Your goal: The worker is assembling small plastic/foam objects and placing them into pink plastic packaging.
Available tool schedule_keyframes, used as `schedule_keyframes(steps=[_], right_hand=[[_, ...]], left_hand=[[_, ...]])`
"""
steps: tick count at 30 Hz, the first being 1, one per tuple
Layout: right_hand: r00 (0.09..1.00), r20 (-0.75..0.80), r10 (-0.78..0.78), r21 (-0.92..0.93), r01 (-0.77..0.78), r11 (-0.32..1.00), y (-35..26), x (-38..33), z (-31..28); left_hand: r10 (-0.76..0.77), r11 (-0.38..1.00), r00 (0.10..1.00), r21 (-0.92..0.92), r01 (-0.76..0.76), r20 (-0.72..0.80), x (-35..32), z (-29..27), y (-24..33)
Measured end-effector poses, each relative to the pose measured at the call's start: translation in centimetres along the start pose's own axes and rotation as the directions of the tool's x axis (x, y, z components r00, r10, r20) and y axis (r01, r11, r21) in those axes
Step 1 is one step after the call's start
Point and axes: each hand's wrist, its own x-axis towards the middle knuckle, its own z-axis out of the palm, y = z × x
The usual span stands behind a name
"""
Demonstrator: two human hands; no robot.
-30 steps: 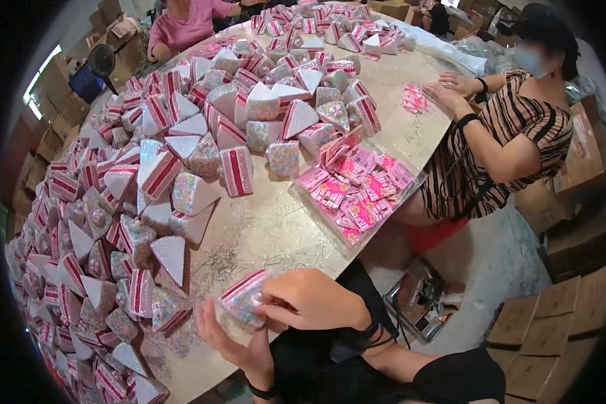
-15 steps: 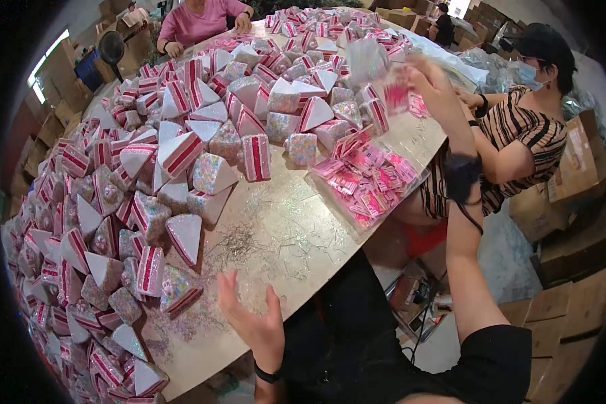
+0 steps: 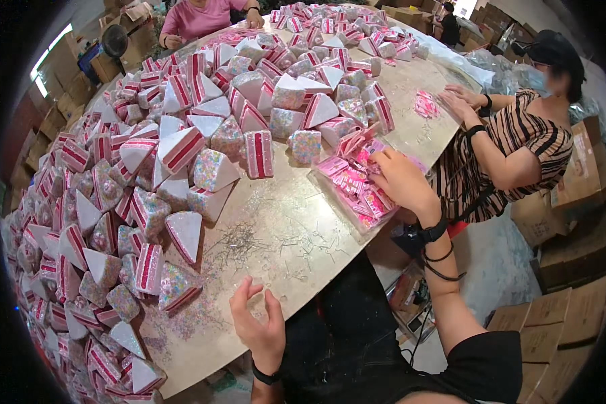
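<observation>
head view: right hand (image 3: 405, 183) rests on pink cards (image 3: 349, 180) in the clear tray (image 3: 363, 230) on the desk (image 3: 286, 188); cannot tell if its grip is closed. left hand (image 3: 261, 326), thumb and fingers apart, hovers by the edge.

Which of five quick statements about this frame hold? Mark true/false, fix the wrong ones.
1. The right hand, not the left hand, is at the pink packets. True.
2. Most of the cake-slice pieces are heaped left of those packets in the picture. True.
3. The left hand grips one of the cake-slice pieces. False: nothing shows in its grasp, and its thumb and fingers are apart.
4. Thin wire-like bits lie scattered on the tabletop. True.
5. The co-worker in the striped top has both hands on the heap. False: those hands are beside a small pink bunch on the tabletop.
</observation>
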Motion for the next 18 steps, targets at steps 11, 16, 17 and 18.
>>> schedule_keyframes(steps=[11,16,17,18], right_hand=[[0.949,-0.311,-0.038,-0.064,0.020,0.998,-0.2,0.7,-0.3],[0.875,-0.484,-0.036,-0.026,0.027,0.999,-0.3,1.1,-0.9],[0.861,-0.508,-0.013,0.031,0.034,0.999,-0.3,1.0,-1.1],[0.847,-0.531,0.011,0.088,0.042,0.995,-0.4,1.0,-1.2]], left_hand=[[0.090,0.996,0.996,0.026,-0.090,-0.003,0.0,-0.1,-0.1],[0.090,0.995,0.996,0.033,-0.090,0.012,0.1,-0.2,-0.1],[0.100,0.994,0.995,0.042,-0.100,0.014,0.0,-0.2,-0.2],[0.110,0.993,0.994,0.052,-0.111,0.015,0.0,-0.2,-0.3]])
